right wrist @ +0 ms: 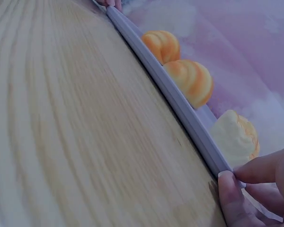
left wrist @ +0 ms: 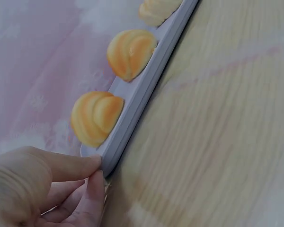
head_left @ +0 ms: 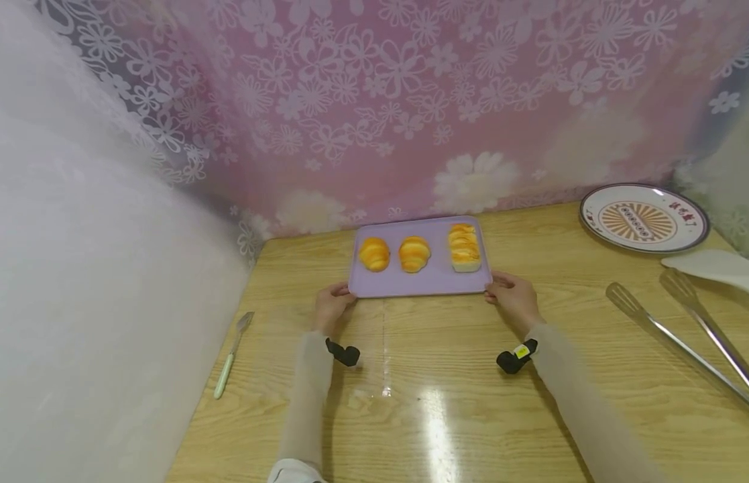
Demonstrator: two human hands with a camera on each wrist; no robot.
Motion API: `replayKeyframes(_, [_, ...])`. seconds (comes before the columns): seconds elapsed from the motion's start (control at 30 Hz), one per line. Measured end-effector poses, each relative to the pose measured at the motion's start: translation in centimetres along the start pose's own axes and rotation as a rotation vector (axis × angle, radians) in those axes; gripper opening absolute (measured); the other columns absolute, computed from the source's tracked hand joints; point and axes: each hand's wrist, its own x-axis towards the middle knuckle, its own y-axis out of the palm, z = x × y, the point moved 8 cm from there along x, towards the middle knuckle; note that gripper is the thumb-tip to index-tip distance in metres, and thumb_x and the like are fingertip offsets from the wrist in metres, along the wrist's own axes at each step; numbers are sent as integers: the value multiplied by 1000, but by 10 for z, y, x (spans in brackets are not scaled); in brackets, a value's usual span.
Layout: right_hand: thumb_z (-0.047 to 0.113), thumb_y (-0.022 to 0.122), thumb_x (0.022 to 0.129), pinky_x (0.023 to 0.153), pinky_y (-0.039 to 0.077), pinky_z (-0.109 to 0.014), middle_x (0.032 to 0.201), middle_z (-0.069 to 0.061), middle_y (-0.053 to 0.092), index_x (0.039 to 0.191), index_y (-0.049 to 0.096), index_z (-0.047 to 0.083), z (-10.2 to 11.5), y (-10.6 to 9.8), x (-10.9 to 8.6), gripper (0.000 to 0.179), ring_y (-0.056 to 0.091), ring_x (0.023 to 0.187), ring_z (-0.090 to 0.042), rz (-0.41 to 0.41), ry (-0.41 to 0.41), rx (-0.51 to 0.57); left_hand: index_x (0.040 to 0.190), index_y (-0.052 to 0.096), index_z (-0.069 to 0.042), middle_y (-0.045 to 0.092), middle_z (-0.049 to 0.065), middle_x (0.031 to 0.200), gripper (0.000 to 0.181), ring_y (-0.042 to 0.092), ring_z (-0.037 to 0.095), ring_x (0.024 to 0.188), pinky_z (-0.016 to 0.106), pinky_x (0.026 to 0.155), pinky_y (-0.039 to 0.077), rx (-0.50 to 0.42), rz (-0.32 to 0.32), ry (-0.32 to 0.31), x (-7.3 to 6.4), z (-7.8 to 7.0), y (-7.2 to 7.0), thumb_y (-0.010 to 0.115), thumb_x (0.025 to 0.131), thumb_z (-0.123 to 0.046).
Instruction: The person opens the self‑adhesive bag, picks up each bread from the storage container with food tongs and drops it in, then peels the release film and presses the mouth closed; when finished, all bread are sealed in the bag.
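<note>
A light purple tray (head_left: 431, 268) lies at the back of the wooden table, close to the flowered cloth. Two croissant-shaped breads, the left bread (head_left: 374, 254) and the middle bread (head_left: 414, 254), sit on it, with a rectangular bread loaf (head_left: 464, 248) at its right side. My left hand (head_left: 332, 306) pinches the tray's near left corner between thumb and finger, close to the left bread (left wrist: 95, 118) in the left wrist view. At the near right corner, my right hand (head_left: 514, 300) pinches the tray, beside the loaf (right wrist: 235, 137) in the right wrist view.
A small spreader knife (head_left: 232, 359) with a pale green handle lies at the left table edge. On the right are a patterned plate (head_left: 688, 235), a white spatula-like utensil (head_left: 715, 265) and metal tongs (head_left: 670, 333). Flowered cloth (head_left: 374, 121) hangs behind the table.
</note>
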Motion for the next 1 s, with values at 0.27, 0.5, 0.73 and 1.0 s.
replayKeyframes(0.27, [7,54,97,70,56,-11,85,13,60,144,39,-7,-7,-46,-14,52,63,67,8,-64,9,-21,120,67,0,70,17,108,36,65,24,99,28,84,55,47,66,94,-16,-22,42,73,85,-7])
replayKeyframes(0.5, [10,55,97,70,56,-12,76,23,57,147,34,-8,-11,-73,-29,57,63,66,9,-72,18,-56,120,66,2,69,16,104,37,63,15,85,21,71,55,26,121,100,-34,-27,66,74,85,-6])
replayKeyframes(0.73, [12,55,98,69,56,-13,78,25,59,146,31,-11,-14,-88,-48,59,62,69,8,-30,-9,-97,115,67,3,72,15,100,35,64,15,84,22,72,53,65,163,157,-54,-25,75,75,82,-7])
replayKeyframes(1.0, [25,57,100,72,56,-13,83,27,60,147,27,-11,-26,-102,-71,67,63,75,7,52,-12,-188,114,68,2,71,14,99,34,64,13,84,21,71,52,-8,208,144,-75,-12,79,75,81,-5])
